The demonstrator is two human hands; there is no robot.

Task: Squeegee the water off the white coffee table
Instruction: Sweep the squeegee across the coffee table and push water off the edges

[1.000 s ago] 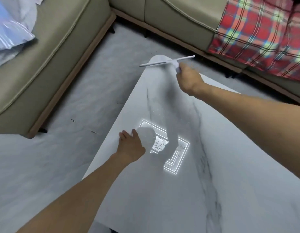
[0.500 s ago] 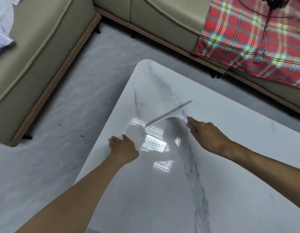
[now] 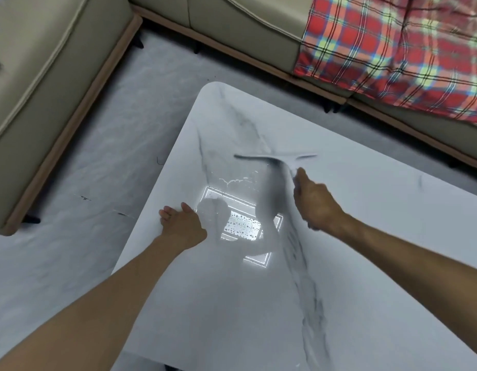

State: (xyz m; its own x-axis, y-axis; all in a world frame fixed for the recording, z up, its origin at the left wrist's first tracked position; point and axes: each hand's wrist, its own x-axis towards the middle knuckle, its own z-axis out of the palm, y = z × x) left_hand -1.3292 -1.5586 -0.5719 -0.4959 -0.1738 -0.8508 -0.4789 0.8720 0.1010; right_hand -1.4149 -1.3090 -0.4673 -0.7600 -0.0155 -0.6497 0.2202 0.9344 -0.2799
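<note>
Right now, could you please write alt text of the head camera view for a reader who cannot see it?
A person's right hand holds a squeegee with its blade on a white marble-look coffee table, while the left hand rests on the table's left edge. Water drops glisten in a bright reflection between the hands. A beige sofa with a red plaid blanket stands behind.

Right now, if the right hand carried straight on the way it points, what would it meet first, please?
Probably nothing on the coffee table: the right hand pushes the squeegee toward the far edge over bare marble. Beyond that edge comes floor, then the sofa base. Depth is uncertain.
</note>
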